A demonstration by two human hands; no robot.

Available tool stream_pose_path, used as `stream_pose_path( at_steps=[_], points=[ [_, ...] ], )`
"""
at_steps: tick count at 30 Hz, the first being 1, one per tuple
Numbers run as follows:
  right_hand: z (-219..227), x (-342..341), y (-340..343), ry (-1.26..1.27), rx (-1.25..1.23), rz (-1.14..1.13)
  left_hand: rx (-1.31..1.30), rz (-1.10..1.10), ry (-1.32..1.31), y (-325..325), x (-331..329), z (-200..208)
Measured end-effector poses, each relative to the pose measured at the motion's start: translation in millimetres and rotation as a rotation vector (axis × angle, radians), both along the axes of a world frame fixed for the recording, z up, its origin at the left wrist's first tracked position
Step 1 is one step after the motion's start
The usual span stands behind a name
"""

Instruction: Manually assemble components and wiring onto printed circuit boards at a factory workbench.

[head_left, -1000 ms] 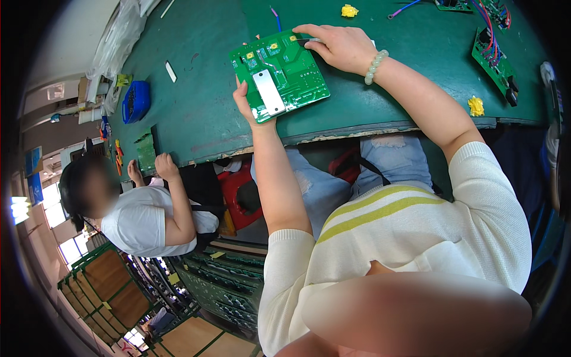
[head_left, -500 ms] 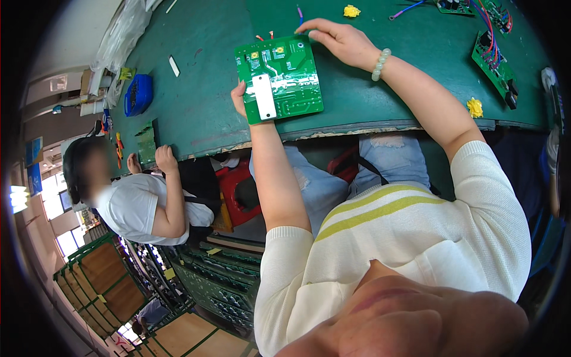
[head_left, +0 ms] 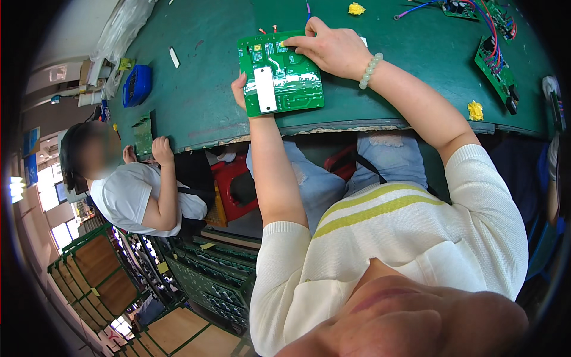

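Circuit board (head_left: 300, 89) is above the green table (head_left: 199, 89), near its front edge. Left hand (head_left: 239, 92) grips the board's left side, most fingers hidden. Right hand (head_left: 334, 52) has fingertips at a yellow patch (head_left: 281, 43); cannot tell whether pinching it.

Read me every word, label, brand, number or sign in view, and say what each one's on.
Nothing is legible enough to quote.
Green circuit board in the left hand: white printed markings, too small to read.
Blue wall panels, far left: too blurred to tell whether they carry text.
Red mark, lower left: too small to make out.
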State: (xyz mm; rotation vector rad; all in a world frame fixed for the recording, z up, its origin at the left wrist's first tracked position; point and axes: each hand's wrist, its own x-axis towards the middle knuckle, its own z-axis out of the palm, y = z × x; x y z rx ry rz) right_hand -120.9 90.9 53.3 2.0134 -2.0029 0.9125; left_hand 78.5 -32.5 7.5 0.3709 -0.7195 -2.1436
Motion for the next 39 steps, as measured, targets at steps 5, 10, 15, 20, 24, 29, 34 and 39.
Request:
stream_pose_path(
  at_steps=[5, 10, 15, 20, 24, 29, 34, 39],
  points=[
    [-1, -1, 0, -0.072, 0.077, -0.004, 0.017, -0.015, 0.039, 0, 0, -1],
    [0, 6, -1, -0.095, 0.07, -0.04, 0.016, 0.017, -0.002, 2, 1, 2],
    [0, 4, -1, -0.13, 0.047, -0.024, 0.004, -0.021, 0.003, 3, 2, 3],
    [25, 6, 0, -0.23, -0.21, -0.066, -0.024, 0.049, -0.055, 12, -6, 13],
    [13, 18, -5, -0.038, -0.17, -0.044, -0.042, 0.008, -0.075, 5, -4, 7],
    [15, 29, -18, 0.006, -0.187, -0.027, -0.052, -0.083, 0.022, 5, -5, 8],
    [21, 39, -24, 0.047, -0.047, -0.062, -0.031, -0.077, 0.053, 8, -10, 9],
    [21, 36, -18, 0.027, 0.001, -0.046, -0.035, -0.07, 0.037, 10, -10, 13]
  ],
)
